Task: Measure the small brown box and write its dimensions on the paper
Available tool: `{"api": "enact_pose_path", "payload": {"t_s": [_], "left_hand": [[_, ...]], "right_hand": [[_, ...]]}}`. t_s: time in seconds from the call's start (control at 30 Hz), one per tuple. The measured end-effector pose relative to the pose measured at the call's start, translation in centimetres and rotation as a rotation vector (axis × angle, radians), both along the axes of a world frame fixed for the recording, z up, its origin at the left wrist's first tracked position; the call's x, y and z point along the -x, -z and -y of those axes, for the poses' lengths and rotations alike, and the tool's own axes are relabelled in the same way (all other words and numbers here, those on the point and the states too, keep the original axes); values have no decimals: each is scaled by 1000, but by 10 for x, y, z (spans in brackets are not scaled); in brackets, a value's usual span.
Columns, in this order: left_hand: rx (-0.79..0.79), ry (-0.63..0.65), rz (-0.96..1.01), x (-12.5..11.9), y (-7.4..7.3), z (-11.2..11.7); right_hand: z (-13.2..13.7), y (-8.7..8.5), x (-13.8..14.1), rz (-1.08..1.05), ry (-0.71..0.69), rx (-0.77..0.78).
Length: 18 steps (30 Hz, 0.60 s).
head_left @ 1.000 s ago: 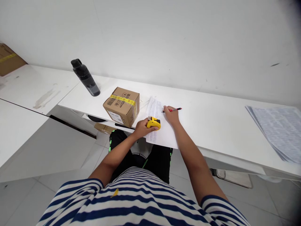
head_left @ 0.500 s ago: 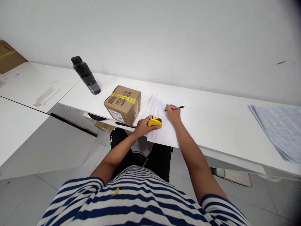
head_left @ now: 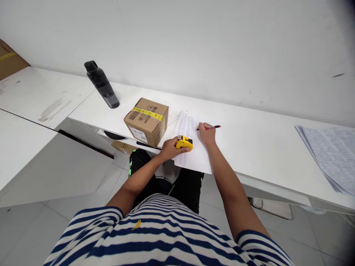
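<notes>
My left hand is wrapped round a yellow and black tape measure, held over the lower part of a written sheet of paper. In my right hand is a red and black pen, its tip down at the sheet beside the rows of writing. The sheet lies on the white table and overhangs its front edge. Left of the sheet, a taped cardboard box with a white label sits near the table edge, close to my left hand but apart from it.
A black bottle stands behind the box to the left. A stack of written sheets lies on the white table at the right. Another cardboard box is at the far left. A wall runs along the table's back.
The view has shifted slightly. My right hand and the pen appear a little further right along the sheet. My left hand still holds the tape measure in much the same place.
</notes>
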<state>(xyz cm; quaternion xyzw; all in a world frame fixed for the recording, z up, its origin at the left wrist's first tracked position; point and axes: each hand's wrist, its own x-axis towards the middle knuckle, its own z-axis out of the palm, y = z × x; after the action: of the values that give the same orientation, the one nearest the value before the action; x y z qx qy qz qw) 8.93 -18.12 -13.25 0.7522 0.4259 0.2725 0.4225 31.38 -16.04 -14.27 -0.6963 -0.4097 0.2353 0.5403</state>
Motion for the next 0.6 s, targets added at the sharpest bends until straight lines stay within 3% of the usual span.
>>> {"api": "enact_pose_path", "payload": {"t_s": [0.37, 0.53, 0.6], "left_hand": [[-47, -7, -36, -1, 0, 3], [-82, 14, -37, 0, 2, 5], [-49, 17, 36, 3, 0, 10]], "right_hand": [[2, 1, -1, 77, -10, 30], [4, -5, 7, 461, -63, 39], [11, -11, 12, 512, -111, 71]]}}
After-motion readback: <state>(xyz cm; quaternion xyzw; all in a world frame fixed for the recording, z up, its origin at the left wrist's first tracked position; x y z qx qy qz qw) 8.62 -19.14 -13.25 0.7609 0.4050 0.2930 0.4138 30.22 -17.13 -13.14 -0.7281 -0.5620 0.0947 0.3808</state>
